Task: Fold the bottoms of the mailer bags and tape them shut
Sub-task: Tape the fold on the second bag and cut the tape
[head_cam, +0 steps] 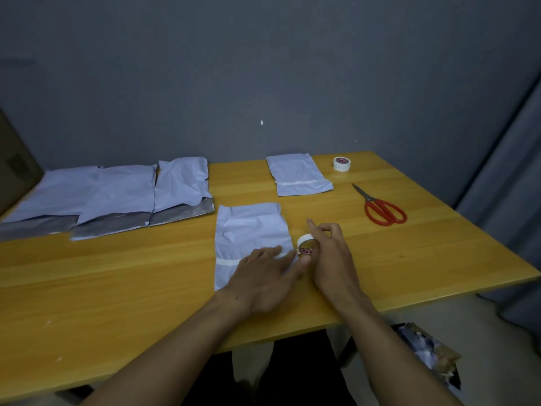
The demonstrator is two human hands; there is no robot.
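A white mailer bag [250, 230] lies in the middle of the wooden table [117, 288], its bottom folded up with a strip of white tape [229, 262] across the fold. My left hand [263, 276] presses flat on the fold and the tape, fingers straight. My right hand [328, 247] grips a small roll of white tape [306, 244] at the bag's right edge, the tape still joined to the strip. Farther back lies another folded and taped mailer bag [298, 175].
Three mailer bags [111, 194] with grey open flaps lie in a row at the left rear. Red-handled scissors [380, 208] lie at the right, and a second tape roll [341, 164] sits at the far right corner. A cardboard box [14, 162] stands at far left.
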